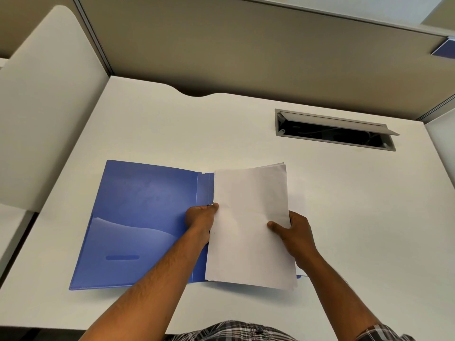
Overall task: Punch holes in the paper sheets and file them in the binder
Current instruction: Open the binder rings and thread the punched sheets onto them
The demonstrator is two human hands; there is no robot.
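A blue binder [138,217] lies open on the white desk [172,134], its inside cover with a clear pocket spread to the left. A stack of white paper sheets [248,207] covers the binder's right half. My left hand [200,217] grips the stack's left edge near the spine, thumb tip on top of the paper. My right hand [295,235] holds the right edge, thumb on top and fingers underneath. The binder's rings or clip are hidden by the paper and my left hand. No hole punch is in view.
A grey cable tray slot [334,130] with its flap raised is set into the desk at the back right. Partition walls [246,52] enclose the desk behind and on the left. A notch [197,93] cuts the desk's back edge.
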